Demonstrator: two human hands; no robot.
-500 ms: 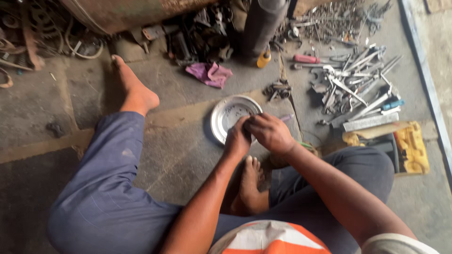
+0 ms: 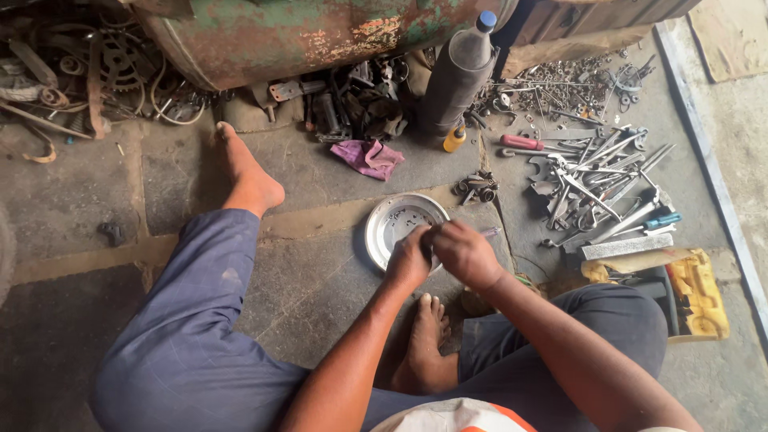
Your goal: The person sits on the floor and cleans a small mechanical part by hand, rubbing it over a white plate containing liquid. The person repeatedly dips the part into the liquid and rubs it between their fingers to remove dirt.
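Head view: the person sits on the stone floor (image 2: 320, 288) with both hands together just over the near rim of a round metal plate (image 2: 398, 228); the left hand (image 2: 410, 260) is curled closed around a small dark part (image 2: 430, 240) that is mostly hidden, so what kind it is cannot be told; the right hand (image 2: 464, 254) is closed too, pinching a thin pinkish-tipped tool (image 2: 490, 232) that pokes out to the right. Compared with half a second ago the hands sit in much the same spot over the plate, with the right one now turned a little more across the left — it looks like fine work on the small part goes on, with no sign of it being set down.

Around them: a purple rag (image 2: 370, 158) lies beyond the plate; a dark bottle with a blue cap (image 2: 458, 76) stands by a rusty green drum (image 2: 320, 32); a small yellow bottle (image 2: 454, 139) is beside it; a heap of wrenches and spanners (image 2: 596, 188) spreads to the right, near a yellow case (image 2: 696, 300). A bare foot (image 2: 248, 180) stretches out to the left, another (image 2: 424, 340) is tucked under the arms — nothing crowds the hands themselves.
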